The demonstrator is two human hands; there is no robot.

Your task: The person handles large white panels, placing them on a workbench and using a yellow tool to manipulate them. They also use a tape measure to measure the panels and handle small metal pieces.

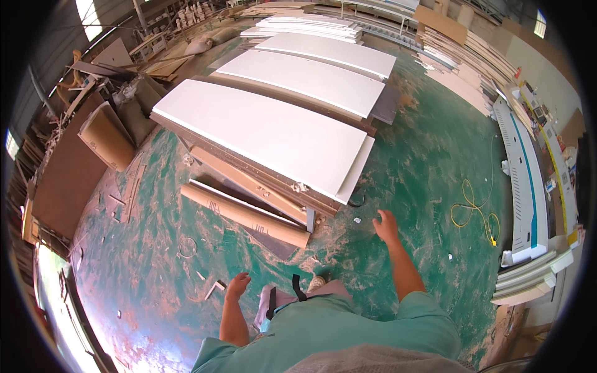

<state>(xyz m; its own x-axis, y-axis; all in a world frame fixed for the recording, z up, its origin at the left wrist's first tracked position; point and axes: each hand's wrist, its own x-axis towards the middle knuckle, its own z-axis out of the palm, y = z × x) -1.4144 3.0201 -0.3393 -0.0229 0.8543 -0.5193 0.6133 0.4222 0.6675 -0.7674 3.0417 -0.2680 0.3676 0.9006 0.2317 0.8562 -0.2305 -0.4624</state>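
Observation:
My right hand (387, 226) reaches forward over the floor, near the right corner of the closest stack of white boards (261, 133). It touches nothing, and its fingers are loosely apart. Lower and to the left, my left hand (237, 286) hangs beside my leg with fingers loosely extended and nothing in them. Ahead of me, the white boards lie flat on a raised base. Along its near side a long brown cardboard roll (245, 214) rests low down. Two more stacks lie behind, one a middle white stack (305, 81) and the other a far white stack (329, 53).
The green floor (423, 186) is dusty. A yellow cable (469, 208) coils on it to the right, before a long white-and-blue machine (522, 180). Pale strips (528, 280) are piled beyond its near end. At left stand a brown panel (68, 174) and a cardboard-wrapped bundle (107, 138).

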